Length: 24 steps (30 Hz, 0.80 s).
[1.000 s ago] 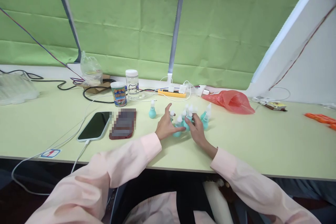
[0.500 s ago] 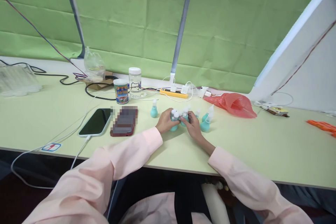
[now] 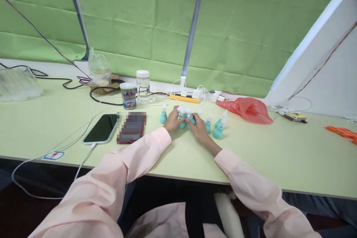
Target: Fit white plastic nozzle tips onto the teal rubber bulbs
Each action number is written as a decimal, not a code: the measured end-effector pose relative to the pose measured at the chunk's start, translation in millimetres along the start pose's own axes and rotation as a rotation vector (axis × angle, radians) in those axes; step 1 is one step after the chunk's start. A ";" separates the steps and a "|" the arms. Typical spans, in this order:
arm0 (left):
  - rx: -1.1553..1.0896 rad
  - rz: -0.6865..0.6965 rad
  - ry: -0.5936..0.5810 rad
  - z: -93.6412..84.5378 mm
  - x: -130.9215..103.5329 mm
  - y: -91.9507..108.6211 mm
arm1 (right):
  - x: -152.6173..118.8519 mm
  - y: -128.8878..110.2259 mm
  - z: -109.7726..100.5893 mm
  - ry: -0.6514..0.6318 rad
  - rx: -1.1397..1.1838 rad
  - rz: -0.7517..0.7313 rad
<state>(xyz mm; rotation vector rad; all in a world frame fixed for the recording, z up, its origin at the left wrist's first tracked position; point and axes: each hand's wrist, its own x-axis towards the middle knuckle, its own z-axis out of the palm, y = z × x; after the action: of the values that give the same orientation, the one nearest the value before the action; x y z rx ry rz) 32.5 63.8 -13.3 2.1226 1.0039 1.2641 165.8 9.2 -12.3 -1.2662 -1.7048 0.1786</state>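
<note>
Several small teal bulbs with whitish pointed tips, which look like nasal aspirators, stand upright on the table. Between my hands a tight cluster of them is gathered, and a teal aspirator [image 3: 182, 124] shows in its middle. My left hand [image 3: 172, 119] curls around the cluster's left side. On the right side my right hand [image 3: 198, 126] has its fingers closed about another aspirator [image 3: 191, 120]. Just left of my left hand a single aspirator [image 3: 163, 118] stands apart. To the right of my right hand are more, including a front aspirator [image 3: 218, 132]. My fingers partly hide the gripped ones.
A phone on a white cable [image 3: 100, 129] and a dark red phone [image 3: 132, 128] lie at left. Behind them stand a noodle cup [image 3: 128, 96] and a lidded clear jar [image 3: 143, 86]. A yellow power strip [image 3: 184, 98] and a red plastic bag [image 3: 247, 110] lie along the back.
Both hands have moved slightly left and away from me with the aspirators, which are now packed closer together. An aspirator right of my right hand has come into clearer view.
</note>
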 end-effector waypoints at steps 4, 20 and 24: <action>0.031 0.067 0.043 -0.3 -2.7 1.8 | -0.5 -1.4 -1.2 0.037 -0.049 0.006; 0.281 0.220 0.163 -11.2 -11.7 27.3 | -7.4 -8.9 -3.5 0.203 -0.057 -0.057; 0.276 0.231 0.112 -12.3 -13.3 28.2 | -8.2 -9.7 -4.1 0.195 -0.070 -0.071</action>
<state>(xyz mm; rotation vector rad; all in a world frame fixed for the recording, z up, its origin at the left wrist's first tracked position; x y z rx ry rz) 27.4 36.2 5.0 2.4602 1.0548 1.4377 162.5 -3.4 -9.3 -1.2301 -1.5961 -0.0459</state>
